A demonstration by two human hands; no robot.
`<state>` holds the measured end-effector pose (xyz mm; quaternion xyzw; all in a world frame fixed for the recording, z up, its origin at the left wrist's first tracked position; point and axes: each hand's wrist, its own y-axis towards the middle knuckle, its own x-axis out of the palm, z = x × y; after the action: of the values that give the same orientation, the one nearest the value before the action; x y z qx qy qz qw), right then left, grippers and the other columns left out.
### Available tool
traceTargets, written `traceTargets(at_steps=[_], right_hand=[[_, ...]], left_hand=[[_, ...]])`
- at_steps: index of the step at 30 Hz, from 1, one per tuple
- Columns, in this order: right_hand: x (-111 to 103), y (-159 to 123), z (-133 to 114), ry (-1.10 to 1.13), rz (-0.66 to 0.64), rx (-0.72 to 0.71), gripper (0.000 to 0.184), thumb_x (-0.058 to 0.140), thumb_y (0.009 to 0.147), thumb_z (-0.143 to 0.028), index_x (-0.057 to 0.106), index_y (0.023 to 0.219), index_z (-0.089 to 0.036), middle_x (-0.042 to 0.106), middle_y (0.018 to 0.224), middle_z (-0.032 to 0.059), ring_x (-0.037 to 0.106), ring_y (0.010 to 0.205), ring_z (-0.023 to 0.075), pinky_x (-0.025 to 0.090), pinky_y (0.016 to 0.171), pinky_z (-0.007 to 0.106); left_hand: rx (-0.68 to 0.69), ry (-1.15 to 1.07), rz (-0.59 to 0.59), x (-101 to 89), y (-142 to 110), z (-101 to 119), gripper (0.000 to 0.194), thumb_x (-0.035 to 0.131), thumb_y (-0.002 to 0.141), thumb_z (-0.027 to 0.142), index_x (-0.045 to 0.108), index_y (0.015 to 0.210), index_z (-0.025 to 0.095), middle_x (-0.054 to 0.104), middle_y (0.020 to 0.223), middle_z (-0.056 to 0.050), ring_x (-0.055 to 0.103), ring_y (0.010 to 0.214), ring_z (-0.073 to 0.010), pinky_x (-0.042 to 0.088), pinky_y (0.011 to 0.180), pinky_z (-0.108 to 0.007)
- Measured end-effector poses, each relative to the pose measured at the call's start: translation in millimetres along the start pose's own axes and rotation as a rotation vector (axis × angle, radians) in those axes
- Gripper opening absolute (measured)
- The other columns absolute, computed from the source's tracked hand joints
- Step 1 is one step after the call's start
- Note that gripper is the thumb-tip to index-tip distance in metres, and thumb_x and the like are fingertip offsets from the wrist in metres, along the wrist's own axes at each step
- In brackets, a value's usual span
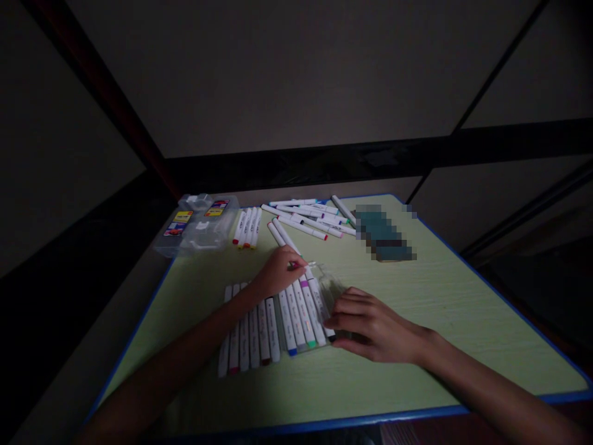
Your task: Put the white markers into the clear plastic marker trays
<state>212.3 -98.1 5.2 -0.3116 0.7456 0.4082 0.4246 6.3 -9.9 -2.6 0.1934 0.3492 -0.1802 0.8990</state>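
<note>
In the head view, a clear plastic case (301,349) lies on the table with several white markers (299,315) side by side in it. My left hand (278,272) reaches over its far end, thumb and fingers pinched at the top of a marker (304,285) with a purple band; the fingers partly hide that end. My right hand (370,324) is curled at the case's right edge, fingertips and thumb gripping its side near a black-capped marker (320,303). Left of the case, under my left forearm, another row of markers (243,334) lies flat.
An open clear case (199,228) with colourful labels stands at the far left. Beside it lie several red- and yellow-ended markers (248,227). A loose pile of markers (306,216) spreads along the back, near a pixelated dark flat object (384,232). The table (445,309) has a blue edge.
</note>
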Motion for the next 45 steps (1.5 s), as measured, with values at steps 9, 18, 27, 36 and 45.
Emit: traceTargets(at_steps=[9,18,27,36,45], right_hand=[[-2,-1,3,0.047,-0.051,-0.013,0.022,0.047,0.086,-0.031,0.059,0.097,-0.017,0.060,0.082,0.0044,0.049,0.078,0.0160,0.037,0.075,0.033],[-3,-1,5,0.070,-0.072,-0.035,0.023,0.046,0.087,-0.029,0.059,0.100,-0.017,0.063,0.088,0.0050,0.050,0.083,0.0166,0.038,0.075,0.034],[-4,-2,6,0.042,-0.096,-0.056,0.025,0.048,0.086,-0.032,0.060,0.101,-0.016,0.061,0.086,0.0054,0.050,0.080,0.0167,0.039,0.072,0.033],[-4,-3,7,-0.001,-0.107,-0.072,0.028,0.049,0.085,-0.036,0.059,0.103,-0.016,0.060,0.085,0.0053,0.050,0.078,0.0162,0.038,0.071,0.032],[-5,-1,7,0.017,-0.118,-0.069,0.026,0.047,0.086,-0.034,0.060,0.100,-0.016,0.060,0.086,0.0061,0.051,0.080,0.0170,0.040,0.072,0.034]], left_hand=[[-0.007,0.024,-0.001,3.2,0,1,0.009,0.067,0.063,0.010,0.065,0.072,0.013,0.055,0.079,-0.003,0.056,0.077,-0.0146,0.046,0.074,-0.027],[-0.012,0.015,0.003,3.5,0,3,0.009,0.067,0.063,0.011,0.064,0.071,0.013,0.055,0.076,-0.002,0.055,0.074,-0.0140,0.045,0.071,-0.027],[-0.014,0.038,0.046,9.0,0,4,0.012,0.071,0.061,0.013,0.062,0.069,0.014,0.054,0.074,-0.001,0.052,0.073,-0.0141,0.043,0.069,-0.027],[-0.021,0.040,0.058,11.6,-1,1,0.013,0.072,0.060,0.015,0.062,0.069,0.015,0.053,0.074,0.000,0.053,0.073,-0.0135,0.043,0.068,-0.026],[-0.026,0.060,0.047,9.2,-1,5,0.013,0.072,0.060,0.014,0.062,0.068,0.015,0.053,0.075,0.000,0.053,0.075,-0.0144,0.044,0.068,-0.026]])
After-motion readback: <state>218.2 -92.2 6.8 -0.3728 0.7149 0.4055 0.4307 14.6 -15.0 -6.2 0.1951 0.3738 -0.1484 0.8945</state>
